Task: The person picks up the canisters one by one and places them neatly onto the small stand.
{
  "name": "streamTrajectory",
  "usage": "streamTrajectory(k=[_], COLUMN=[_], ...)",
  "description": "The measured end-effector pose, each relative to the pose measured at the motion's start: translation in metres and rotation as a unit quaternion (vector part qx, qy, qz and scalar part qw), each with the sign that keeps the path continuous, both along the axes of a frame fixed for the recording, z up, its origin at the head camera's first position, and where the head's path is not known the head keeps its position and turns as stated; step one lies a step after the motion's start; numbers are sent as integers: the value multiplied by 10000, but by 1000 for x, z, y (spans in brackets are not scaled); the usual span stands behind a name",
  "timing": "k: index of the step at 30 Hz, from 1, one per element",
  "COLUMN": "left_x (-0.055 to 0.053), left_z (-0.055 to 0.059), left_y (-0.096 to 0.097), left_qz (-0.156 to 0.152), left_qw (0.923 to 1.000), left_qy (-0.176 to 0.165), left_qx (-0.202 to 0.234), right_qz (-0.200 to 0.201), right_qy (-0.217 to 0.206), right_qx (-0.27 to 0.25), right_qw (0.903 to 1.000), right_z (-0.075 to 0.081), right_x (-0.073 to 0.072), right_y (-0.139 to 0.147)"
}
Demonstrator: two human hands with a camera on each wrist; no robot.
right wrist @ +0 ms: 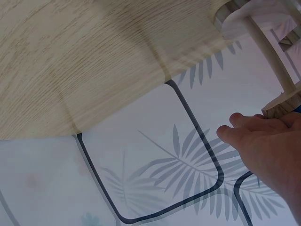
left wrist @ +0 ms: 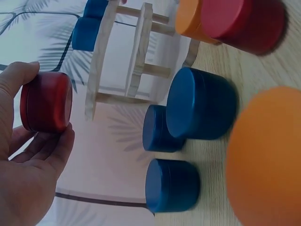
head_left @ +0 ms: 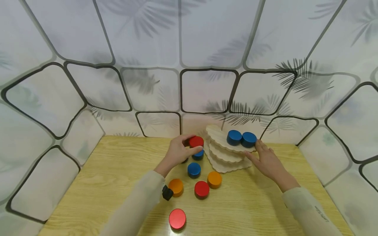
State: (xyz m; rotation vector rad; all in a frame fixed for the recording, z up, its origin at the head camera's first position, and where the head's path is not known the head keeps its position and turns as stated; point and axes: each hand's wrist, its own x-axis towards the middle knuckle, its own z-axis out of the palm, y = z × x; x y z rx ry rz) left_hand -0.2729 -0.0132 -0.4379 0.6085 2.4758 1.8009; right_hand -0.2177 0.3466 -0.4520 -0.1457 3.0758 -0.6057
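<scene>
In the head view my left hand (head_left: 177, 151) grips a red round tin (head_left: 196, 141) between thumb and fingers. The left wrist view shows this red tin (left wrist: 49, 101) lifted higher than the tabletop tins, beside a tiered wooden stand (left wrist: 101, 61). Two blue tins (head_left: 234, 137) sit side by side on the stand's scalloped top tier (head_left: 218, 135). At the right end of that tier is my right hand (head_left: 267, 162), fingers extended, fingertips right by the outer blue tin (head_left: 249, 140). In the right wrist view, the right hand's fingers (right wrist: 244, 129) lie along the tier's edge.
Before the stand, more tins stand on the wooden table (head_left: 254, 209): a blue tin (head_left: 194, 169), two orange tins (head_left: 214, 179) and two red tins (head_left: 202, 189). Another blue tin (head_left: 198, 154) shows just below the left hand. A patterned fabric wall (head_left: 159, 124) closes the back.
</scene>
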Motion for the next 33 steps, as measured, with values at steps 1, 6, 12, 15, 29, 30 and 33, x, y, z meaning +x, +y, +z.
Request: streamTrajectory(k=[1, 6, 12, 15, 29, 30, 33], left_x=[-1, -9, -16, -19, -27, -28, -31], left_z=[0, 3, 8, 11, 8, 8, 6], left_y=[3, 15, 32, 40, 63, 64, 67], left_qz=[7, -73, -110, -117, -104, -83, -64], left_qw=[10000, 10000, 9999, 9996, 9990, 9989, 9986], left_qy=[-4, 49, 31, 9, 50, 59, 111], left_qx=[5, -17, -127, -238, -423, -451, -508], right_qz=[-1, -6, -15, -24, -32, -39, -56], right_qy=[5, 7, -5, 2, 29, 22, 12], right_qx=[8, 37, 25, 2, -77, -62, -67], right_qw=[10000, 10000, 10000, 10000, 10000, 10000, 10000], right_z=[0, 0, 0, 0, -1, -2, -2], right_x=[0, 0, 0, 1, -1, 0, 0], right_y=[0, 1, 2, 2, 1, 1, 1])
